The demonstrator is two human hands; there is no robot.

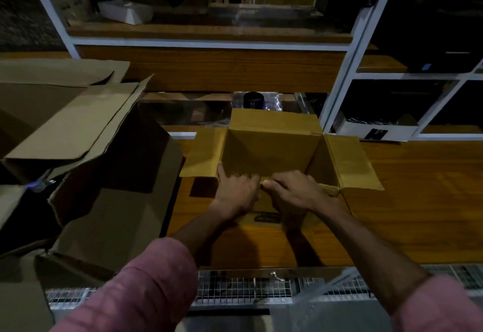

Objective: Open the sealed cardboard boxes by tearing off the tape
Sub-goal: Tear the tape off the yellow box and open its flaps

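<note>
A small brown cardboard box (271,148) stands open on the wooden table, its far, left and right flaps spread outward. Its inside looks bare. My left hand (236,190) grips the near rim of the box, thumb stretched toward the left corner. My right hand (295,189) sits beside it on the same near edge, fingers curled over the near flap. The two hands almost touch at the middle of that edge. No tape is clearly visible under the hands.
Several larger opened cardboard boxes (86,148) crowd the left side. The wooden table (407,201) stretches to the right. A white-framed shelf unit (342,75) stands behind, with a dark jar (253,99) just past the box. A wire-mesh rack (248,290) runs below the table's near edge.
</note>
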